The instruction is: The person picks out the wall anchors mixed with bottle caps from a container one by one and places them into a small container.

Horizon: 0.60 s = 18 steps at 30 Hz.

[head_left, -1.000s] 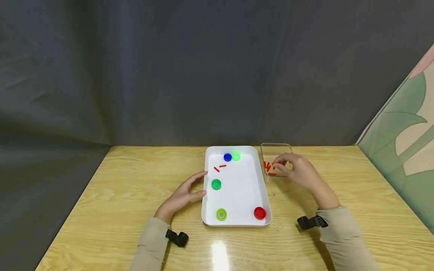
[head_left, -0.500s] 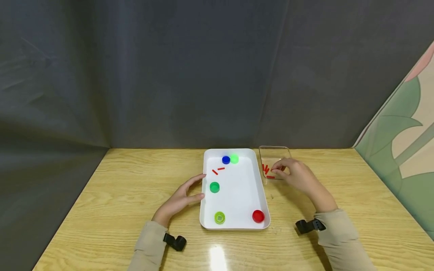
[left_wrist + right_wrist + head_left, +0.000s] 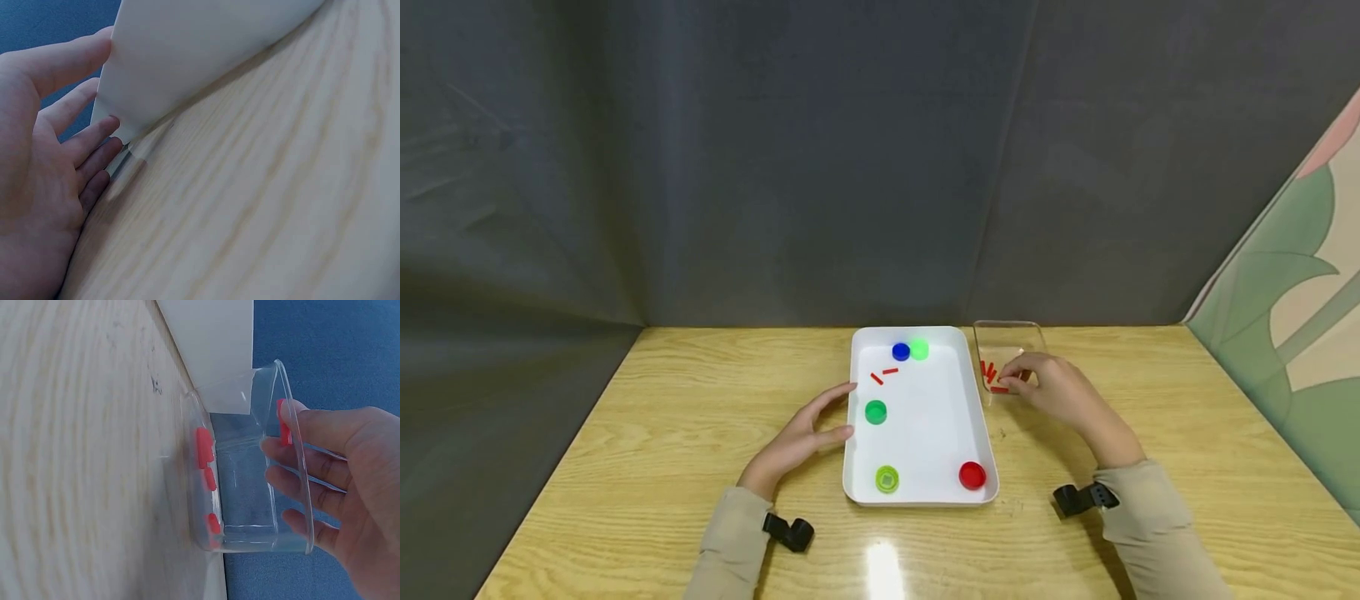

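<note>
My right hand (image 3: 1056, 392) reaches over the clear plastic box (image 3: 1009, 322) at the tray's right side. In the right wrist view its thumb and forefinger pinch a short red stick (image 3: 285, 425) inside the box rim, with the other fingers spread loosely. Several more red sticks (image 3: 991, 372) lie on the box floor. My left hand (image 3: 801, 437) lies along the left wall of the white tray (image 3: 925, 501), its thumb and fingertips against the edge, fingers extended. Two red sticks (image 3: 891, 371) lie loose in the tray's upper left part.
Round caps stand in the tray: blue (image 3: 901, 352) and light green (image 3: 919, 349) at the back, green (image 3: 876, 412) at left, yellow-green (image 3: 887, 479) and red (image 3: 972, 476) at the front. A dark curtain (image 3: 820, 167) hangs behind the wooden table (image 3: 647, 467).
The head view has shifted slightly. My right hand stays over the box, its fingertips a little lower among the sticks. My left hand keeps its place at the tray.
</note>
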Motion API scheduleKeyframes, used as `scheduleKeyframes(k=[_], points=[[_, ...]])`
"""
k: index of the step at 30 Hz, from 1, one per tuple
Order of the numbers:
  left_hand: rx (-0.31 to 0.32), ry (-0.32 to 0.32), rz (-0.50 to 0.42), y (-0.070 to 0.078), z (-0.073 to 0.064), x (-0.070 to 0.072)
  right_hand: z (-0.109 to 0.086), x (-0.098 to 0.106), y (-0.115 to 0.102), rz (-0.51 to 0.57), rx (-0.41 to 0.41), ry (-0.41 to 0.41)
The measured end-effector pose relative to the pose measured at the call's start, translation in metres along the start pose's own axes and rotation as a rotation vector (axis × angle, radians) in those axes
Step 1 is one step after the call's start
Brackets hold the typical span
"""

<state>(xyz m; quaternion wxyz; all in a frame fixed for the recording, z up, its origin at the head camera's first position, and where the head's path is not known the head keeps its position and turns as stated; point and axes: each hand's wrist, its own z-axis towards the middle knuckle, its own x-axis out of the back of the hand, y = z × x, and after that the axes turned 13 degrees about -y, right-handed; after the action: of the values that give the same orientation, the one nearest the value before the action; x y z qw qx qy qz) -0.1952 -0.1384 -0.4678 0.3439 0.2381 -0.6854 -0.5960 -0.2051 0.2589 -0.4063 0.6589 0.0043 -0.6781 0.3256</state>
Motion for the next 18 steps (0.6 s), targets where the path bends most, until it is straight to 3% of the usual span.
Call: scheduleKeyframes(k=[18], points=[[0.005,0.01,-0.005,-0.0012,0.0002,-0.0004,-0.0034,0.0034,-0.0023,-0.019,-0.013,0.023]])
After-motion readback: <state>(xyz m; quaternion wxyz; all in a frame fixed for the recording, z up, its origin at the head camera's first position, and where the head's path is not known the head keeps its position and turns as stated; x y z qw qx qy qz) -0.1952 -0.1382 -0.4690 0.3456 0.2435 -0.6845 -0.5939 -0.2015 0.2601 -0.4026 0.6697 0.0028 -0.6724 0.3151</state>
